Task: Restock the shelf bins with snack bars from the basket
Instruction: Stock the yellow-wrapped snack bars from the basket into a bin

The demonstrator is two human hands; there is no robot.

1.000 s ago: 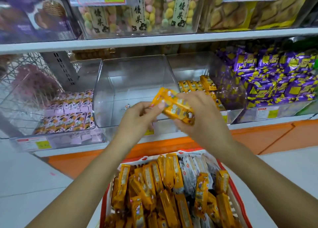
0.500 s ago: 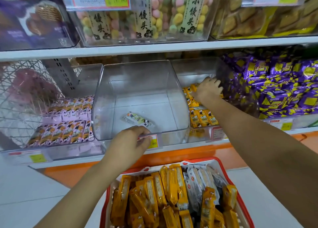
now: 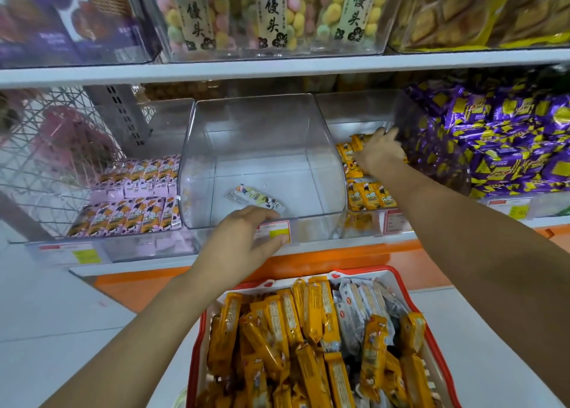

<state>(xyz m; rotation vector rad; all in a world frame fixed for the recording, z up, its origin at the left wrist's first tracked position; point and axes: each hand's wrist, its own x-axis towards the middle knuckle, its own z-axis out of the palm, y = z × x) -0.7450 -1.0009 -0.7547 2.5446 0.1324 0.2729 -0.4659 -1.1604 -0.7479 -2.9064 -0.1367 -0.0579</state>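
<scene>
A second ago a bunch of orange snack bars was held up in both hands in front of the middle bin; now it has been carried into the right bin (image 3: 354, 111), where orange bars (image 3: 367, 196) are laid in rows, label up, against the front wall. The right hand (image 3: 381, 153) is seen deeper in that bin than half a second ago, resting on the rear bars close to the right wall. Its fingers are stretched toward the back and kept together, but they are blurred, so whether a bar is pinched under them cannot be told.

The left hand (image 3: 243, 241) has stayed at the front of the middle bin (image 3: 262, 124). Its fingers are held together and gently bent over the lip, with the thumb spread apart below the price label (image 3: 273, 232). A single white bar (image 3: 256, 196) is seen lying slantwise on that bin's floor.

Below the shelf, the basket (image 3: 379, 270) is packed with orange snack bars (image 3: 311, 330), most standing on end, with a few white ones at the right. Pink bars (image 3: 138, 198) are set out in the bin to the left, and purple packets (image 3: 493, 148) are heaped to the right.
</scene>
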